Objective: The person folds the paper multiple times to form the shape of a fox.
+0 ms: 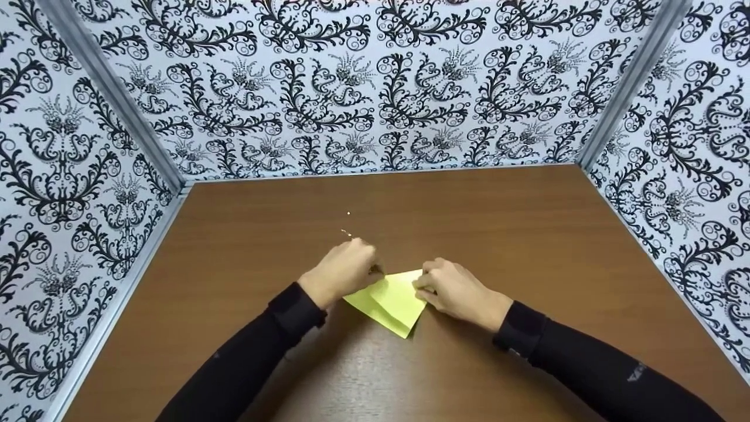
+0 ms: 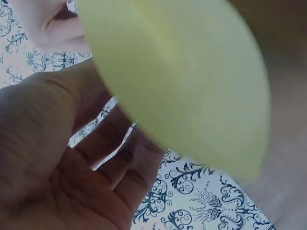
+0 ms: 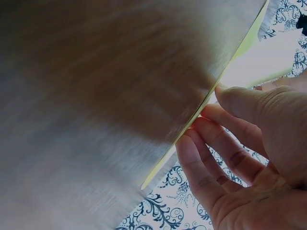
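A yellow sheet of paper (image 1: 398, 302), with a crease or folded layer across it, is held between both hands over the middle of the table. My left hand (image 1: 345, 266) pinches its upper left part. On the right edge, the thumb and fingers of my right hand (image 1: 454, 293) grip the sheet. In the left wrist view the paper (image 2: 187, 91) bows across the picture, hiding the fingertips of the left hand (image 2: 72, 158). Seen from the right wrist, the paper is nearly edge-on, its thin rim touching the fingertips of the right hand (image 3: 259, 148).
A brown wooden table (image 1: 498, 223) spreads under the hands. Several tiny pale scraps (image 1: 347, 233) lie beyond the left hand. Patterned black-and-white panels (image 1: 351, 88) with grey metal posts (image 1: 117, 88) enclose the table at the back and sides.
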`<state>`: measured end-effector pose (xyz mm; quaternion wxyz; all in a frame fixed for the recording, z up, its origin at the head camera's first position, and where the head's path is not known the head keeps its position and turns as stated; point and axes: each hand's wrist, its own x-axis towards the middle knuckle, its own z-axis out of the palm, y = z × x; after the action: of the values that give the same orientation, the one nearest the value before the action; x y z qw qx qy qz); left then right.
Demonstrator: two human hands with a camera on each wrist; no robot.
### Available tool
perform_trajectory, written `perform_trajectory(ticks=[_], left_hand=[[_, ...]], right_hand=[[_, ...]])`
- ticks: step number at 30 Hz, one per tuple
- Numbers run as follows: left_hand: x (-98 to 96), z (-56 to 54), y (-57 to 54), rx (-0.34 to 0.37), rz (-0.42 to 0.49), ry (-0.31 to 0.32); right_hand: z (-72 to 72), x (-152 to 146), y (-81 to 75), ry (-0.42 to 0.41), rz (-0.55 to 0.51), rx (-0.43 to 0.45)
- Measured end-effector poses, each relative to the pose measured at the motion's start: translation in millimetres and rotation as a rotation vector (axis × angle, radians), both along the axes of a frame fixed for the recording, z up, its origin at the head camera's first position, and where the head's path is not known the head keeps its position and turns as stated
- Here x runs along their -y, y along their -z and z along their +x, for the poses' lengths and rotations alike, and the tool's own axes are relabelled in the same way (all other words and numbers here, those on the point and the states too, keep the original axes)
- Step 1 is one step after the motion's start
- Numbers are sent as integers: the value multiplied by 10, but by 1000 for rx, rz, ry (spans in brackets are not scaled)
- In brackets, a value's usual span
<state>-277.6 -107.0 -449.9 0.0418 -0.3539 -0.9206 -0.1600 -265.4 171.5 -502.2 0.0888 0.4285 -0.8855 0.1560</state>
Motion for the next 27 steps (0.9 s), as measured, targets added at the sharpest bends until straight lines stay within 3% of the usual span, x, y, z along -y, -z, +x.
perform_trajectory(ticks=[6, 12, 18, 27], left_hand=[[-57, -175, -101, 61, -52, -45], [-152, -311, -100, 96, -111, -14], [-235, -345, -84, 126, -138, 1], [-272, -347, 6, 91, -170, 55]], right_hand=[[8, -2, -21, -4, 1, 1], [12, 0, -29, -7, -3, 13], [11, 12, -13, -9, -7, 3], [10, 10, -12, -14, -17, -10]])
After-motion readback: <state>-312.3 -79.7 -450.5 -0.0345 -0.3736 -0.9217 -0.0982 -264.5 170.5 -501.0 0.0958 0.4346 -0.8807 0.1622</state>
